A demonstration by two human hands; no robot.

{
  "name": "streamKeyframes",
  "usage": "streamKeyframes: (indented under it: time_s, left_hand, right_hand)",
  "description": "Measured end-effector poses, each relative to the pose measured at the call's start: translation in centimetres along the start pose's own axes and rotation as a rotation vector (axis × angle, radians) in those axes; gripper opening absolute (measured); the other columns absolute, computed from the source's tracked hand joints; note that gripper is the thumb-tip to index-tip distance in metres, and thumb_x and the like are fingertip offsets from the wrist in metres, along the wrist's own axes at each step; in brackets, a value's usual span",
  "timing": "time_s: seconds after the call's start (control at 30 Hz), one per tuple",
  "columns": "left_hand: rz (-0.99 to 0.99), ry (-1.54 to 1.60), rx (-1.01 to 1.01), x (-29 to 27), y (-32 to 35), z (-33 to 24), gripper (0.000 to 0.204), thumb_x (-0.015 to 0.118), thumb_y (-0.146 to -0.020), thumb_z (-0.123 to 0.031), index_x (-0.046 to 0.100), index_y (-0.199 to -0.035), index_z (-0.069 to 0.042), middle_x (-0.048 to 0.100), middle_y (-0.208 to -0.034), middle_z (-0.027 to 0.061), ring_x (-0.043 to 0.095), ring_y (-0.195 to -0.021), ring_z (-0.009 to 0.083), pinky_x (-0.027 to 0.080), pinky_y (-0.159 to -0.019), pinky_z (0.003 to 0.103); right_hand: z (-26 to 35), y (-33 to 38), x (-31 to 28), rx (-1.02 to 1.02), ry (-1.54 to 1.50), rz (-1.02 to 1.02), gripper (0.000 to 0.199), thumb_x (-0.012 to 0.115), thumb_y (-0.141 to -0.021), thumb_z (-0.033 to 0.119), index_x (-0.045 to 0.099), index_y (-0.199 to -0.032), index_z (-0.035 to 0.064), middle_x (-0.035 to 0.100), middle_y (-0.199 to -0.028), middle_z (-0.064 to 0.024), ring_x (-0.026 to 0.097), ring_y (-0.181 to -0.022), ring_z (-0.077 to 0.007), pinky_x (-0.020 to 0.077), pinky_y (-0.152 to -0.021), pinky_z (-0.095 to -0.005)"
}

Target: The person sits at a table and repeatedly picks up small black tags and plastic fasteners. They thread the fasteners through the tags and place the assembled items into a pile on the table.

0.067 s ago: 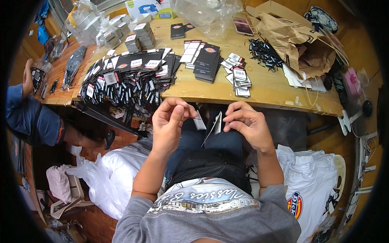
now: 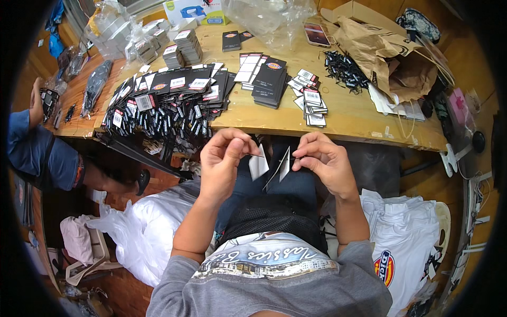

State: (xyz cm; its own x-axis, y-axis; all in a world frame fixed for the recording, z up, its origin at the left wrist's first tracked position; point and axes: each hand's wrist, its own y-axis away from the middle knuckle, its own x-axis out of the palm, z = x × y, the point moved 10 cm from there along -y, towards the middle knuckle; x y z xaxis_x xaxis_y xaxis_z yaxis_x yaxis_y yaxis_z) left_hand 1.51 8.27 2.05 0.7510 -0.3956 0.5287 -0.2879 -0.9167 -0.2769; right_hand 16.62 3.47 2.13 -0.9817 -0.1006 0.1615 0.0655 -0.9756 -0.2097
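Both hands' grips pinch upright tags: left hand (image 2: 224, 158) a white tag (image 2: 258, 164), right hand (image 2: 323, 161) a dark tag (image 2: 284, 165).

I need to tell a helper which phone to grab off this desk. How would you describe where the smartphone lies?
Start at the wooden table and look to its far edge. The smartphone lies flat there, between the crumpled clear plastic bag and the torn brown paper bag. It is the only glossy slab with a lit screen among paper tags.
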Motion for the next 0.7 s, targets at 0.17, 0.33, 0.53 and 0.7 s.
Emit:
streamKeyframes:
  time_s: [0.17,0.33,0.53,0.7]
  left_hand:
    - [0.107,-0.222,-0.086,2.6,0.1,0.9,0.011,0.051,-0.076,-0.002,0.057,-0.081,0.006,0.05,-0.078,0.009,0.052,-0.062,0.0137,0.041,-0.058,0.021]
    - [0.173,-0.285,-0.187,4.0,0.6,1.9,0.017,0.05,-0.077,0.002,0.054,-0.094,0.003,0.053,-0.076,0.0056,0.054,-0.065,0.0101,0.043,-0.059,0.019]
    - [0.155,-0.249,-0.122,4.4,0.4,1.5,0.029,0.054,-0.074,0.003,0.045,-0.101,0.004,0.053,-0.07,0.0047,0.053,-0.063,0.0092,0.044,-0.059,0.018]
    - [0.135,-0.299,-0.08,4.1,0.3,1.2,0.03,0.055,-0.073,0.003,0.044,-0.101,0.003,0.053,-0.07,0.0048,0.053,-0.062,0.0086,0.043,-0.058,0.019]
  right_hand:
    - [0.2,0.1,-0.6,-0.007,-0.124,-0.044,0.013,0.057,-0.068,-0.01,0.055,-0.081,-0.0067,0.053,-0.086,-0.0101,0.057,-0.069,-0.0153,0.0484,-0.062,-0.0234]
    - [1.2,-0.1,-0.1,-0.096,-0.084,-0.076,0.012,0.056,-0.069,-0.009,0.056,-0.081,-0.0071,0.053,-0.084,-0.0092,0.057,-0.068,-0.0149,0.0491,-0.062,-0.0226]
    - [1.7,0.0,0.3,-0.086,-0.038,-0.074,0.011,0.055,-0.071,-0.008,0.056,-0.082,-0.0067,0.053,-0.08,-0.0084,0.058,-0.069,-0.0149,0.0493,-0.062,-0.0219]
    - [2.0,0.0,0.1,-0.112,-0.018,-0.103,0.011,0.055,-0.071,-0.008,0.056,-0.081,-0.0068,0.052,-0.079,-0.0083,0.058,-0.068,-0.0149,0.0495,-0.06,-0.0213]
